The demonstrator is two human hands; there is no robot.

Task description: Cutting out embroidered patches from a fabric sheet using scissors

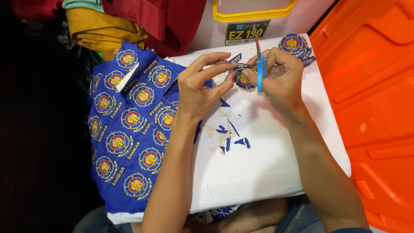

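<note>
My right hand (280, 77) grips small scissors with blue handles (261, 71), blades pointing up and away. My left hand (200, 88) pinches a round embroidered patch (242, 80), blue with a red and yellow emblem, between thumb and fingers right beside the scissors. Both hands hover over a white lid (258, 168) that lies across my lap. Small blue and white fabric trimmings (226, 136) are scattered on the lid below my hands.
A blue cloth sheet (125, 133) with several uncut round patches drapes over the lid's left side. A pile of cut patches (295, 45) sits at the far right corner. An orange plastic bin (375, 108) stands on the right; red and yellow garments (129, 21) lie beyond.
</note>
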